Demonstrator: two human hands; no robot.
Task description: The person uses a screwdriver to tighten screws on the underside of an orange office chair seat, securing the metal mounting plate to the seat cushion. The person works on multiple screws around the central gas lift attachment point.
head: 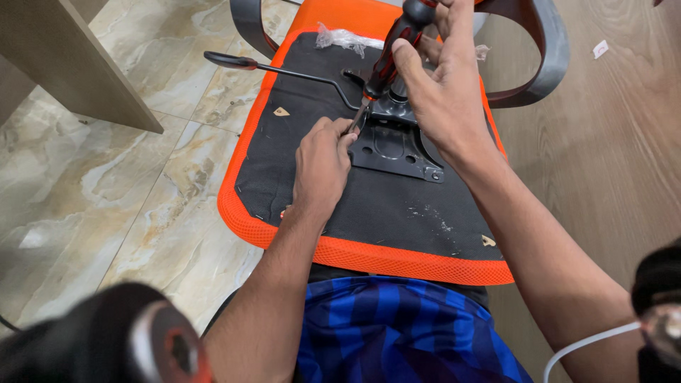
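An upturned orange chair seat with a black underside lies in front of me. A black metal mounting plate sits on its middle. My right hand grips the red and black handle of a screwdriver, tip down at the plate's left corner. My left hand rests on the black underside, its fingers pinched at the screwdriver's tip.
A black lever sticks out left from the plate. A curved grey and dark red armrest lies at the seat's far side. A wooden board stands at top left on marble tiles. A black round part is at bottom left.
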